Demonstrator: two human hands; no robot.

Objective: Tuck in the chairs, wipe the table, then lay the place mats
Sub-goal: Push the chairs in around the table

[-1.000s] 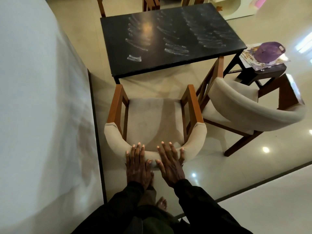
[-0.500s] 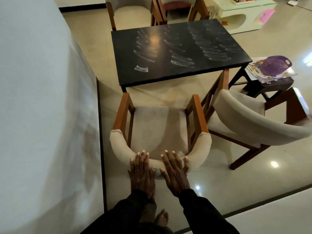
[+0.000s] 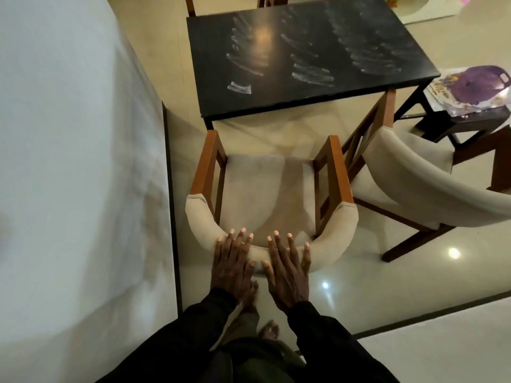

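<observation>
Pressing flat on the curved padded backrest [image 3: 331, 244] of a cream armchair [image 3: 268, 194], the left hand [image 3: 231, 261] and right hand [image 3: 287, 269] lie side by side at its middle. Their fingers are straight and slightly spread, the fingertips reach over the top of the padding, and neither hand curls around it. Black sleeves [image 3: 331, 341] cover both forearms, and bare feet [image 3: 269, 331] show on the glossy tiled floor [image 3: 359, 286] just behind the chair.

This armchair faces the black table [image 3: 276, 98] squarely, at the left end of the table's near edge. The fronts of its wooden arms stop just short of that edge, so the seat is wholly out from under the tabletop. White streaky smears [image 3: 312, 76] run in rows across the dark top.

A second armchair [image 3: 414, 183] of the same kind stands to the right, turned at an angle, with one wooden arm close to the table's near right corner. Beyond it, a dark side table [image 3: 475, 123] carries flat printed sheets [image 3: 439, 91] with a purple cap [image 3: 475, 84] resting on them. A pale wall [image 3: 69, 161] fills the left side.
</observation>
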